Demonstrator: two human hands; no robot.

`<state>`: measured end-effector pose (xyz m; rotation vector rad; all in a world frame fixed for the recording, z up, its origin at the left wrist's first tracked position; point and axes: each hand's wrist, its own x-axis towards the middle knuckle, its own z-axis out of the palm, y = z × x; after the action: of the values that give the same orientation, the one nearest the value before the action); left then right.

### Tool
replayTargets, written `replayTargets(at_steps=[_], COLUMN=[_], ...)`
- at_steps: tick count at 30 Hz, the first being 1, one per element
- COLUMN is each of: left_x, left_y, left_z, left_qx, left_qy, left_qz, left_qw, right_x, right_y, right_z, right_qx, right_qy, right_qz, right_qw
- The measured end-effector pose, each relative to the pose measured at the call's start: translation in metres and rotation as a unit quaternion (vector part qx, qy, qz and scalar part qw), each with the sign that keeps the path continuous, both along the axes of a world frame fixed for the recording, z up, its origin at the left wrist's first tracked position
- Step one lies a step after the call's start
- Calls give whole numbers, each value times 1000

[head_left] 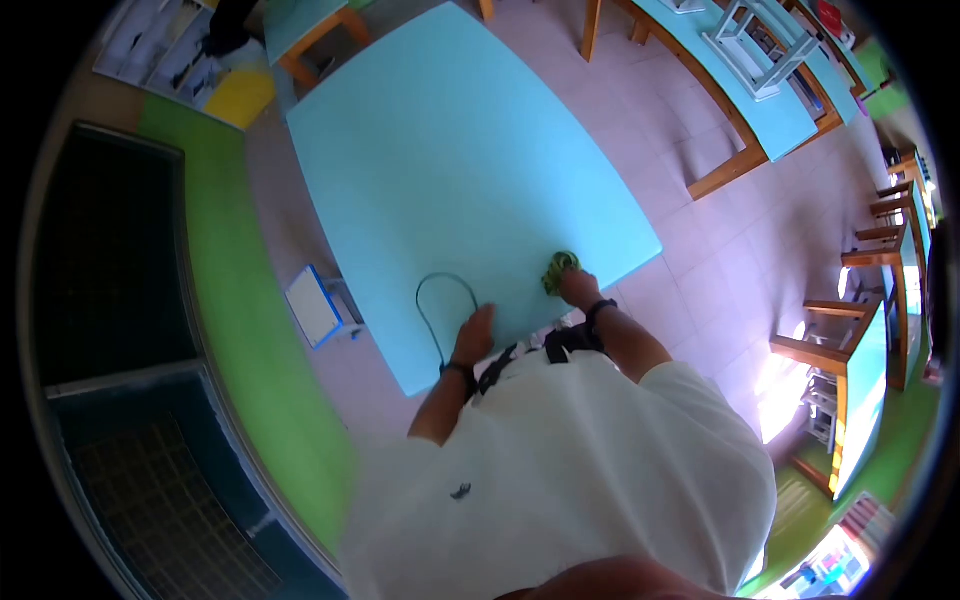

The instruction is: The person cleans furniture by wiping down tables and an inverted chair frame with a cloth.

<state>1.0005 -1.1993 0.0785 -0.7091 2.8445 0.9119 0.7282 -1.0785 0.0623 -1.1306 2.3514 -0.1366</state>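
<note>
A thin dark cord or wire (pixel 447 276) makes an upside-down U over the near edge of the blue table (pixel 460 130). One end of it runs into the fingers of my left hand (pixel 476 335), which look closed. The other end comes down near my left wrist. My right hand (pixel 578 289) grips a twisted green bundle (pixel 559 268) with lighter and darker strands, at the table's near right. What the bundle is made of I cannot make out. Each wrist wears a dark band.
A small white stool with blue edges (pixel 315 305) stands left of the table. Another blue table (pixel 745 90) at the upper right carries upturned white stools (pixel 765 60). More wood-framed tables (pixel 850 370) line the right side. Dark boards (pixel 120 250) hang on the left wall.
</note>
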Motion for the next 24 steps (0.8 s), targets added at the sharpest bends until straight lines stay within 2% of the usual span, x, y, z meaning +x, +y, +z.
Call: replayTargets(at_steps=[2, 4, 6, 8, 9, 10, 12, 13, 15, 16, 18, 19, 20, 21, 22, 23, 24], left_x=[42, 88, 125, 146, 155, 166, 171, 167, 149, 155, 158, 163, 169, 176, 173, 184, 201], left_y=[5, 17, 33, 45, 51, 58, 64, 61, 52, 48, 36, 29, 24, 22, 20, 19, 19], left_z=[-3, -5, -7, -10, -17, -24, -30, -28, 2, -15, -31, -36, -39, -47, -37, -50, -95], left_qx=[3, -2, 1, 1, 14, 16, -13, -11, 115, 91, 145, 159, 175, 122, 117, 101, 83], left_qy=[-13, -22, -30, -167, -221, -225, -280, -276, -277, -229, -224, -229, -234, -256, -298, -335, -340], left_qz=[16, 28, 43, 123, 149, 151, 222, 220, 324, 359, 446, 435, 425, 393, 372, 337, 286], left_qw=[1000, 999, 999, 978, 964, 963, 934, 936, 897, 900, 854, 856, 857, 875, 872, 874, 892], right_x=[16, 42, 74, 94, 99, 107, 90, 72, 28, 6, -40, -54, -67, -71, -76, -74, -73], right_y=[-15, -35, -51, -55, -56, -54, -52, -45, -28, -18, 8, 21, 31, 37, 47, 52, 56], right_z=[-13, -13, 19, 9, 4, -1, 9, 11, 22, 7, 2, 20, 15, 11, 3, -33, -69], right_qx=[-9, 0, 14, -54, -44, -34, -7, -4, 33, 43, 46, 40, 55, 60, 69, 19, -27], right_qy=[-2, -43, -97, -134, -110, -89, -76, -65, -53, -35, -5, 16, 38, 30, 26, 14, 10], right_qz=[-29, 183, 251, 281, 319, 356, 290, 252, 171, 106, 7, -35, -45, -59, -72, -68, -61], right_qw=[1000, 982, 963, 949, 940, 930, 954, 965, 983, 993, 999, 998, 997, 996, 995, 997, 998])
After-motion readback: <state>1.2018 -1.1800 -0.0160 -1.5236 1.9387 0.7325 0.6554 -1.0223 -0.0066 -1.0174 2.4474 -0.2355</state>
